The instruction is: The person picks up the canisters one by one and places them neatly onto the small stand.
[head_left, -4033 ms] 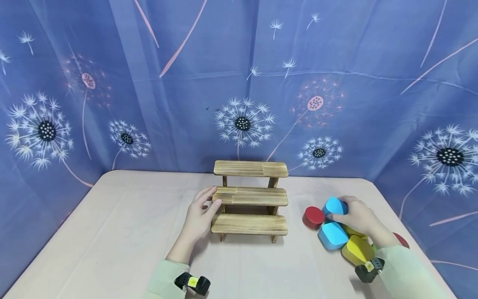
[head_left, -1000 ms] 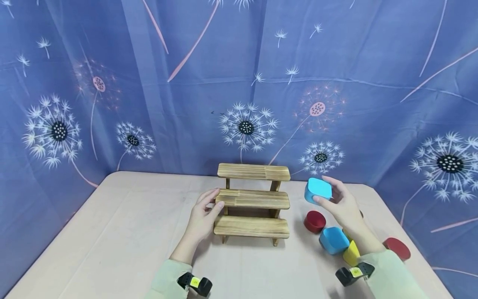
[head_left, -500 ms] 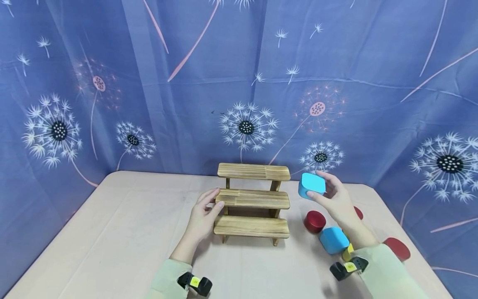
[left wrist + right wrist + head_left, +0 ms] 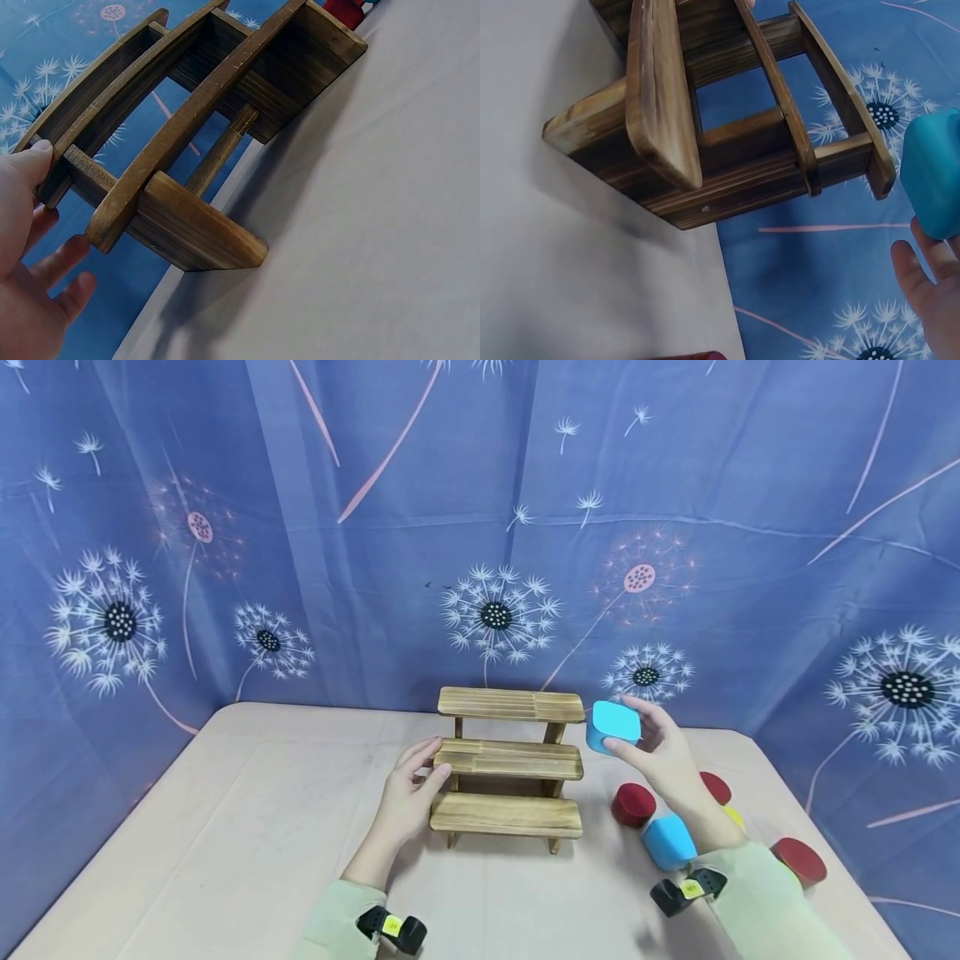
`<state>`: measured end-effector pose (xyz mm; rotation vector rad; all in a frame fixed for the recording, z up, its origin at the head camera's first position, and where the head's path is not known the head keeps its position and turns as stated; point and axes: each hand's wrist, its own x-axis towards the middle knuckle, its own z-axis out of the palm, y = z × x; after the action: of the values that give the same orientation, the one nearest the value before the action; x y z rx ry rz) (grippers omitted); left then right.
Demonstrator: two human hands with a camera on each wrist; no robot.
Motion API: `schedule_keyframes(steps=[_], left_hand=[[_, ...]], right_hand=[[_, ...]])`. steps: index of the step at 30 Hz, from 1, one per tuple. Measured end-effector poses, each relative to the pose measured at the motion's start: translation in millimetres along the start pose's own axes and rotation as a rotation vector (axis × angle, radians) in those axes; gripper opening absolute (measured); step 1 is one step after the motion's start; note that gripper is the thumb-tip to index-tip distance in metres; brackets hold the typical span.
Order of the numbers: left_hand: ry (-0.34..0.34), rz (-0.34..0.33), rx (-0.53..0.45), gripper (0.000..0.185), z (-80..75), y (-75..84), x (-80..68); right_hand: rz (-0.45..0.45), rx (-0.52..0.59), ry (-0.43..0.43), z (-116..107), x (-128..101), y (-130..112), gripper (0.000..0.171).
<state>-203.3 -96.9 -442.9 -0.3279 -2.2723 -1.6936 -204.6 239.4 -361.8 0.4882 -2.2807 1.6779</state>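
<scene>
Beside the wooden shelf (image 4: 510, 760) our right hand (image 4: 660, 756) pinches a blue block (image 4: 613, 725), left hand (image 4: 408, 789) (fingers relaxed) touching its middle step. All steps look bare; other blocks (image 4: 667, 842) wait.

1. In the head view a yellow block (image 4: 733, 816) at 4 o'clock shows only as a sliver behind the right hand (image 4: 660, 758)
2. The red disc (image 4: 715, 787) beside it is half hidden by the same wrist
3. In the right wrist view the held blue block (image 4: 932, 174) is cut off at 3 o'clock
4. In the left wrist view the left hand (image 4: 26, 247) is cut off at 8 o'clock
</scene>
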Motion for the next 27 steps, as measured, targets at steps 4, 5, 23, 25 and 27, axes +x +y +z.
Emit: schedule_keyframes(steps=[4, 5, 23, 25, 27], left_hand=[[0.004, 0.022, 0.007, 0.044, 0.2, -5.3, 0.6], [0.004, 0.021, 0.008, 0.044, 0.2, -5.6, 0.7], [0.0, 0.005, -0.004, 0.044, 0.8, -6.2, 1.8], [0.0, 0.005, -0.002, 0.044, 0.7, -6.3, 1.7], [0.002, 0.008, 0.002, 0.043, 0.8, -6.1, 1.5]], right_hand=[[-0.008, 0.03, -0.009, 4, 4, -1, 0.06], [-0.008, 0.028, -0.01, 5, 6, -2, 0.06], [-0.021, 0.0, -0.017, 19, 28, -12, 0.055], [-0.024, 0.003, -0.026, 21, 31, -13, 0.055], [-0.018, 0.003, -0.034, 23, 33, -15, 0.054]])
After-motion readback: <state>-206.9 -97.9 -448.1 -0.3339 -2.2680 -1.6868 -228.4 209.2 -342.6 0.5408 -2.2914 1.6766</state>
